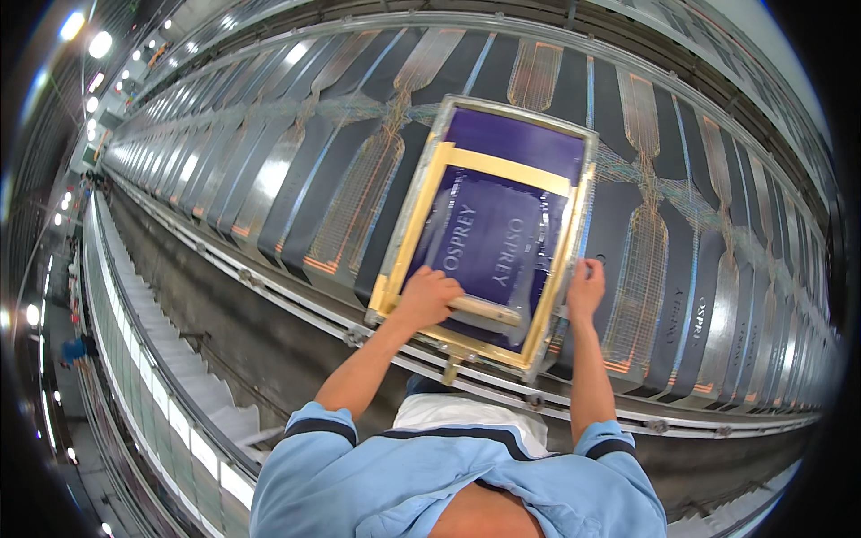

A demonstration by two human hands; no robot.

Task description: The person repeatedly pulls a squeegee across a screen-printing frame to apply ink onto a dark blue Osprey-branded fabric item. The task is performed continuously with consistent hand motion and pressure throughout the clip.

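Observation:
My left hand [429, 300] is closed on a wooden-handled squeegee [489, 309], which lies across the lower part of a printing screen [520, 134]. The screen has a metal frame, a purple mesh with pale lettering, and yellow tape along its sides and across its upper part. A glossy smear of ink shows on the mesh. My right hand [585, 289] is at the screen's right edge with its fingers curled; what they hold, if anything, I cannot make out.
A long printing table [350, 224] bearing dark printed panels runs across the view under the screen. A metal rail [646, 421] follows its near edge. A stepped row of pale sheets [170, 332] lies at lower left. A person in blue [76, 350] is at the far left.

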